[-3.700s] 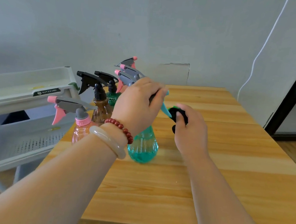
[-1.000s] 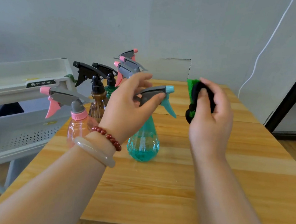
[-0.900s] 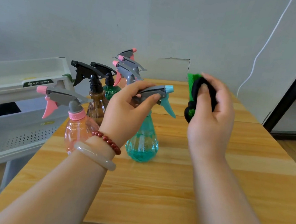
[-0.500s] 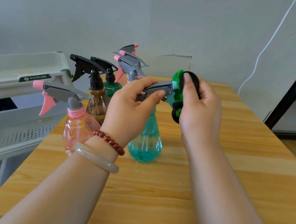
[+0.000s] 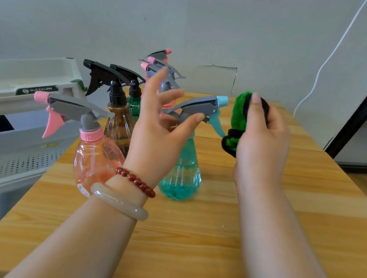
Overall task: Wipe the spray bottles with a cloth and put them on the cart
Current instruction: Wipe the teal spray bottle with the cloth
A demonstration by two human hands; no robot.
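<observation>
A teal spray bottle (image 5: 182, 175) with a grey head stands on the wooden table (image 5: 190, 241). My left hand (image 5: 156, 131) is at its head with fingers spread and straight; only the thumb tip touches the head's underside. My right hand (image 5: 261, 142) grips a folded green-and-black cloth (image 5: 239, 113) just right of the nozzle, apart from it. To the left stand a pink bottle (image 5: 94, 163), a brown bottle (image 5: 118, 123) and a green bottle (image 5: 134, 106), with more pink-tipped bottles (image 5: 161, 61) behind. The grey cart (image 5: 7, 143) stands at the table's left edge.
The cart has an upper tray and a perforated lower tray, both beside the table's left side. A wall runs behind the table, with a white cable at the right. A dark door frame stands at the far right.
My right hand has pulled the cloth off the teal bottle's nozzle to the right. My left hand's fingers have opened from their hold on the spray head.
</observation>
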